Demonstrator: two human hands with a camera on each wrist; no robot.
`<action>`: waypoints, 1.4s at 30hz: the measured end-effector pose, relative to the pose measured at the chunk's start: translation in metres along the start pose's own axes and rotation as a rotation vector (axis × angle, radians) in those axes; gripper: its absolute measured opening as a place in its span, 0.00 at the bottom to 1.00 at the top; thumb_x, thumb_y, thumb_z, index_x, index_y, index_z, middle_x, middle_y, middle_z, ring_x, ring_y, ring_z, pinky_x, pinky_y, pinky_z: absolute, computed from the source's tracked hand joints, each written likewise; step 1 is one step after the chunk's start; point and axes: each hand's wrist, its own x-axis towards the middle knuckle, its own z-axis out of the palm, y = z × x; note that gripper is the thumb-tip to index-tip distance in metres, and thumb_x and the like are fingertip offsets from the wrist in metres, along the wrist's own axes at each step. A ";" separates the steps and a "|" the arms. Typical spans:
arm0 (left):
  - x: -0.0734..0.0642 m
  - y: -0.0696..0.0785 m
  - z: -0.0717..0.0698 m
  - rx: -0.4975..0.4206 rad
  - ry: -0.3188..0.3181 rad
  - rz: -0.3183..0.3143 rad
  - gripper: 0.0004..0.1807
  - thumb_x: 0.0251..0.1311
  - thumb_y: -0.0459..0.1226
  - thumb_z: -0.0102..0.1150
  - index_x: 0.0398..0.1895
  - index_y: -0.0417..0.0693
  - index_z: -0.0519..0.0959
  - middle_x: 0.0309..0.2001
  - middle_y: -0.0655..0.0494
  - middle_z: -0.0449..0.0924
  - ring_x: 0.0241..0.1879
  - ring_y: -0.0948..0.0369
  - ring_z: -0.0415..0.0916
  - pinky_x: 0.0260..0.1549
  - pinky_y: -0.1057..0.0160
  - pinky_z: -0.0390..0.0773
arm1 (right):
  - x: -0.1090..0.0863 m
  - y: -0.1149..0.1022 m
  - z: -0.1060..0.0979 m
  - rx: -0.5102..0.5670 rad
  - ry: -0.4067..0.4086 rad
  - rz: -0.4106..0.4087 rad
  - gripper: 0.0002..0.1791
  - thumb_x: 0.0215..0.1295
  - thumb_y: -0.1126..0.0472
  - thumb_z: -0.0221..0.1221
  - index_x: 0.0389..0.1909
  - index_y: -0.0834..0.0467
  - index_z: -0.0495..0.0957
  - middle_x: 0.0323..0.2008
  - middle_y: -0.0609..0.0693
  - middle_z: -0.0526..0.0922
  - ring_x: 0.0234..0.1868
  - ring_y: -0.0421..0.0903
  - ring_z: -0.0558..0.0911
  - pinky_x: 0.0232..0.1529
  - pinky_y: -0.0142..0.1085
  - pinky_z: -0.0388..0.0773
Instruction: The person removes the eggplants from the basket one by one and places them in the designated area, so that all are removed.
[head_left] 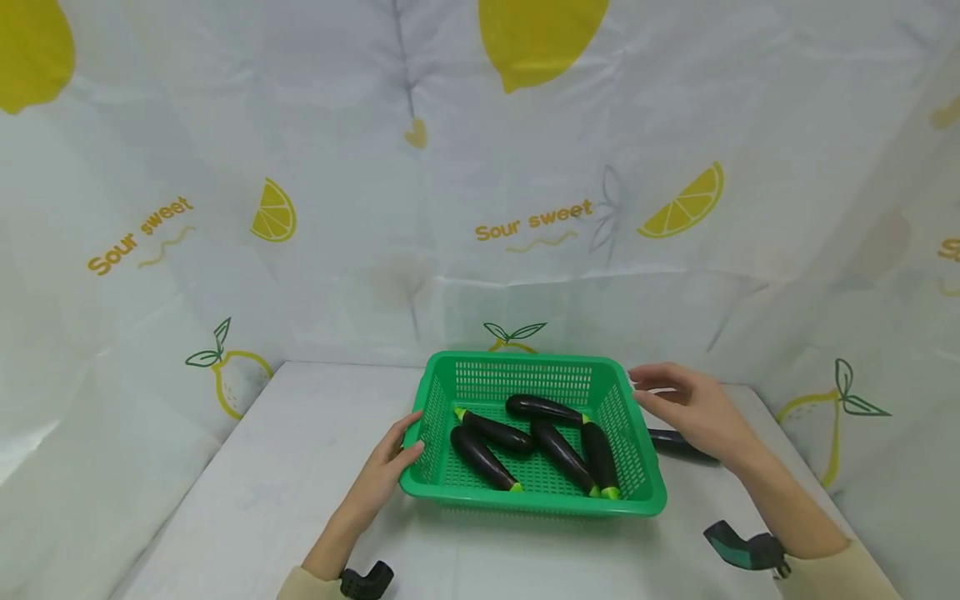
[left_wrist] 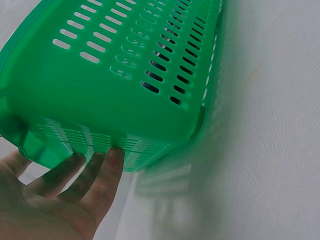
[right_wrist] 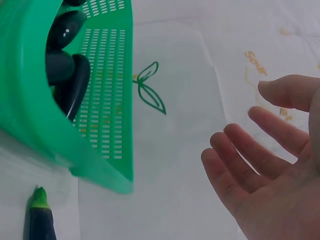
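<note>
A green plastic basket [head_left: 525, 500] with slotted walls holds several dark eggplants [head_left: 491, 433] with green stem ends. My left hand [head_left: 386, 467] grips its left rim, thumb over the edge; in the left wrist view the fingertips [left_wrist: 114, 156] press the outside of the slotted wall. To the right of the basket, my right hand [head_left: 693, 408] is raised with nothing in it. The right wrist view shows its relaxed, spread fingers [right_wrist: 250, 170] apart from the basket's rim. Another eggplant [head_left: 681, 447] lies on the table beside the basket, partly hidden by the right hand and wrist.
The white table [head_left: 300, 442] runs back to a hanging white sheet [head_left: 360, 250] printed with lemons and words. That sheet also encloses the left and right sides. A dark band sits on each wrist.
</note>
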 end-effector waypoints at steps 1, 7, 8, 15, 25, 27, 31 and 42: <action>0.000 0.000 0.000 0.001 0.001 0.000 0.30 0.76 0.50 0.52 0.78 0.63 0.61 0.80 0.47 0.51 0.77 0.41 0.50 0.69 0.32 0.54 | 0.001 -0.002 0.001 0.009 -0.004 -0.002 0.21 0.73 0.55 0.62 0.61 0.61 0.78 0.54 0.59 0.83 0.48 0.51 0.86 0.43 0.31 0.81; 0.000 0.000 -0.001 0.003 0.008 -0.004 0.30 0.75 0.51 0.53 0.78 0.64 0.61 0.80 0.46 0.51 0.77 0.41 0.51 0.68 0.31 0.54 | 0.007 -0.016 0.010 0.037 -0.027 -0.028 0.21 0.72 0.56 0.63 0.61 0.61 0.78 0.55 0.58 0.82 0.51 0.57 0.84 0.43 0.33 0.82; 0.000 0.000 -0.001 0.002 0.007 -0.004 0.30 0.75 0.51 0.53 0.78 0.64 0.61 0.80 0.46 0.51 0.77 0.41 0.51 0.68 0.31 0.54 | 0.008 -0.018 0.011 0.041 -0.030 -0.033 0.20 0.72 0.56 0.63 0.60 0.61 0.78 0.55 0.57 0.83 0.51 0.56 0.84 0.43 0.33 0.82; 0.000 0.001 -0.001 0.004 0.009 -0.008 0.30 0.75 0.51 0.53 0.78 0.65 0.61 0.80 0.47 0.51 0.77 0.41 0.51 0.68 0.31 0.54 | 0.015 -0.031 0.021 0.023 -0.047 -0.073 0.19 0.72 0.56 0.63 0.58 0.60 0.80 0.53 0.53 0.84 0.50 0.51 0.83 0.49 0.37 0.81; 0.001 0.001 -0.001 0.003 0.005 -0.007 0.30 0.76 0.50 0.52 0.78 0.64 0.61 0.80 0.46 0.51 0.77 0.41 0.50 0.69 0.31 0.53 | 0.026 -0.041 0.041 0.032 -0.076 -0.081 0.20 0.71 0.55 0.64 0.58 0.60 0.80 0.53 0.53 0.84 0.50 0.49 0.83 0.51 0.46 0.80; 0.001 0.001 -0.001 0.003 0.004 -0.005 0.30 0.76 0.50 0.52 0.78 0.64 0.61 0.80 0.46 0.51 0.77 0.41 0.50 0.69 0.31 0.53 | 0.028 -0.042 0.046 0.038 -0.083 -0.075 0.20 0.70 0.55 0.65 0.58 0.60 0.80 0.53 0.54 0.84 0.50 0.49 0.83 0.52 0.46 0.80; 0.001 0.001 0.000 0.002 0.004 -0.004 0.30 0.76 0.49 0.52 0.78 0.63 0.61 0.80 0.46 0.51 0.76 0.41 0.52 0.69 0.31 0.54 | 0.034 -0.044 0.056 0.065 -0.107 -0.066 0.22 0.70 0.55 0.65 0.59 0.62 0.79 0.54 0.55 0.83 0.51 0.51 0.82 0.53 0.46 0.80; 0.000 0.002 0.000 0.003 0.006 -0.004 0.30 0.76 0.49 0.52 0.78 0.63 0.61 0.80 0.46 0.51 0.77 0.41 0.51 0.69 0.31 0.53 | 0.045 -0.047 0.084 0.118 -0.142 -0.086 0.22 0.70 0.56 0.65 0.60 0.62 0.78 0.56 0.56 0.82 0.54 0.57 0.81 0.54 0.47 0.80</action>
